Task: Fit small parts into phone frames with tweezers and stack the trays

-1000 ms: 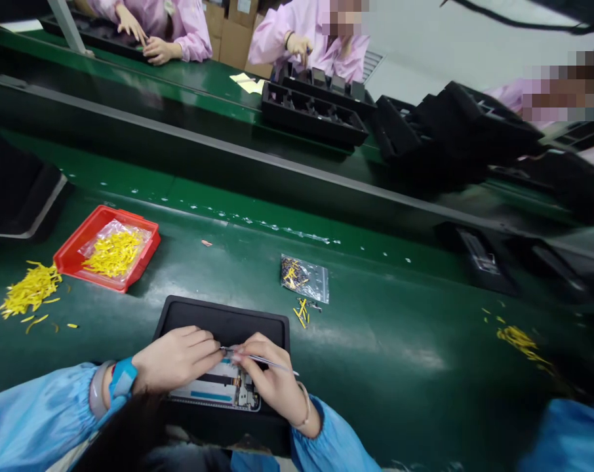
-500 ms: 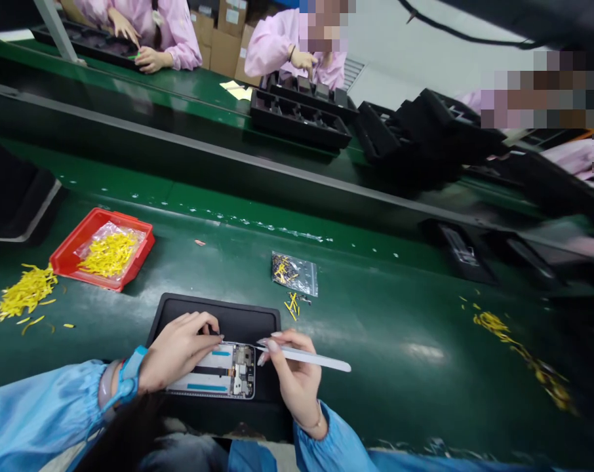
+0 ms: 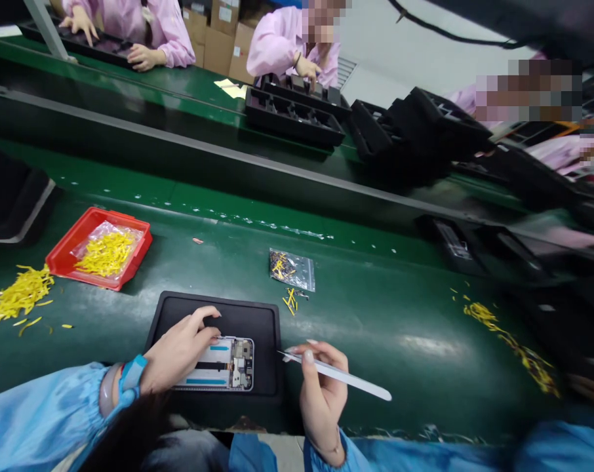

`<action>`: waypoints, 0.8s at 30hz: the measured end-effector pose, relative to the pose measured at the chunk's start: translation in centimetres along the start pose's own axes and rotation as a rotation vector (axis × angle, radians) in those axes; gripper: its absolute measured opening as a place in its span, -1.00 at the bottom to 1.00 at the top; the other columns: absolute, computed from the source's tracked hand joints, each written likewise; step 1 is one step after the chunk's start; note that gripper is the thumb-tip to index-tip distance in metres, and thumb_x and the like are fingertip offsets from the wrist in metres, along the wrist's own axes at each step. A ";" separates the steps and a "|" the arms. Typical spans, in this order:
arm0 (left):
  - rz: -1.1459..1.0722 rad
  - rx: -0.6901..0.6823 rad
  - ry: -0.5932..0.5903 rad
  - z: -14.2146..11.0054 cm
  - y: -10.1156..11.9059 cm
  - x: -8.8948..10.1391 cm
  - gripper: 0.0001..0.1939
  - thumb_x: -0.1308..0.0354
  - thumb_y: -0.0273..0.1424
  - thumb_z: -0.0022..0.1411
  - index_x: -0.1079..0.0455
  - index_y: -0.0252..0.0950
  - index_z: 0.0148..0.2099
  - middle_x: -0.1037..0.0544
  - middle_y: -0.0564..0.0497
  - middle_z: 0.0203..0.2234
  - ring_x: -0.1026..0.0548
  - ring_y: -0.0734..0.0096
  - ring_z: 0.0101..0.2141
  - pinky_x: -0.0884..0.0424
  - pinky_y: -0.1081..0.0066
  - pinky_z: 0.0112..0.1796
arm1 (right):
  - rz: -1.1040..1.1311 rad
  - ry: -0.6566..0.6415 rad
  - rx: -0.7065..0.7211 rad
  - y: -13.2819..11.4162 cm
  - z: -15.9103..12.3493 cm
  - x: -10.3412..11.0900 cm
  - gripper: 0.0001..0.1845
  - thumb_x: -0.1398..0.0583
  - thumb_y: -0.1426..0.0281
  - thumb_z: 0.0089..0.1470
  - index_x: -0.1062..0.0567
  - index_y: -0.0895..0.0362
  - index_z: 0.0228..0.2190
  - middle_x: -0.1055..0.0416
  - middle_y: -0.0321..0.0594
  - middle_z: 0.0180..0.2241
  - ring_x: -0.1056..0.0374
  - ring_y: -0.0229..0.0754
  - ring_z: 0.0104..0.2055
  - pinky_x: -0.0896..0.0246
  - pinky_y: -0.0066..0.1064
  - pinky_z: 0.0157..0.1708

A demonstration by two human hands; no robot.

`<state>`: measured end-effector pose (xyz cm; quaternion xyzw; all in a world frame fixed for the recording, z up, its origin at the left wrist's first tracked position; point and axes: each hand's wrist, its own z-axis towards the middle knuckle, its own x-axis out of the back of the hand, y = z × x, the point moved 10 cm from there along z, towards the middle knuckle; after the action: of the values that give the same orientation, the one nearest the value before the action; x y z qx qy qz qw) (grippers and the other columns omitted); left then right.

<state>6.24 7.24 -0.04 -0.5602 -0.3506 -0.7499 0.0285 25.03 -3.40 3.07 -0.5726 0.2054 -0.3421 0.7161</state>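
A phone with its back off (image 3: 242, 367) lies on a black tray (image 3: 265, 314), its circuit board and blue strips showing. My left hand (image 3: 183, 347) rests over the phone's left part, thumb and forefinger apart near its far edge; the other fingers are largely hidden. To the right of the tray, my right hand (image 3: 324, 383) is closed around white tweezers (image 3: 358, 385), their thin tips pointing left towards the tray's right edge. Nothing can be made out between the tips.
A red bin (image 3: 130, 275) holds yellow strips, beside a loose yellow pile (image 3: 21, 293). Beyond the tray lies a zip bag (image 3: 303, 272) of small parts. More strips (image 3: 484, 314) lie at right. Co-workers in pink handle black trays (image 3: 292, 121) across the divider.
My right hand has moved right with the tweezers, away from the phone's corner. My left thumb and forefinger have spread apart at the phone's edge. The view has shifted slightly.
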 end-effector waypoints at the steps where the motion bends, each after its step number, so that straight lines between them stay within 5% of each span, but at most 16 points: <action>1: -0.019 0.006 0.006 0.0 -0.1 0.0 -0.70 0.20 -0.53 0.29 -0.37 -0.30 -0.19 -0.37 -0.10 -0.05 -0.46 0.45 -0.35 -0.45 0.40 -0.23 | -0.010 -0.007 -0.004 0.1 0.0 -0.1 -0.87 -0.19 0.29 0.14 -0.40 0.06 -0.27 -0.47 -0.35 -0.51 -0.44 -0.25 -0.48 -0.34 -0.43 -0.44; 10: 0.016 0.046 -0.129 0.0 -0.3 -1.3 -0.70 0.17 -0.54 0.26 -0.39 -0.27 -0.16 -0.37 -0.06 0.00 -0.43 0.38 -0.31 -0.42 0.35 -0.19 | -0.442 -0.176 0.023 -0.8 0.7 -0.5 -0.66 0.03 0.16 0.25 -0.42 0.10 -0.32 -0.41 -0.27 -0.54 -0.40 -0.18 -0.45 -0.27 -0.38 -0.39; 16: 0.047 -0.040 -0.075 0.3 0.5 -0.7 -0.69 0.18 -0.59 0.24 -0.38 -0.32 -0.22 -0.38 -0.13 -0.03 -0.43 0.37 -0.33 -0.41 0.31 -0.21 | -0.758 -0.401 -0.115 1.9 0.4 -1.2 -0.52 0.05 0.00 0.17 -0.44 0.07 -0.43 -0.48 -0.15 -0.44 -0.43 -0.07 -0.41 -0.26 -0.36 -0.44; 24: 0.062 -0.056 0.062 0.5 1.0 0.1 -0.77 0.12 -0.59 0.24 -0.36 -0.31 -0.27 -0.42 -0.10 -0.14 -0.44 0.36 -0.35 -0.42 0.37 -0.29 | -0.530 -0.433 -0.392 5.2 -0.2 -1.6 -0.48 -0.12 -0.13 -0.05 -0.41 0.09 -0.52 -0.45 -0.20 -0.51 -0.40 -0.05 -0.43 -0.31 -0.34 -0.41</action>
<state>7.00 6.83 0.61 -0.5477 -0.3110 -0.7753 0.0470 25.12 -1.77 -2.14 -0.7906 -0.0441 -0.3408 0.5068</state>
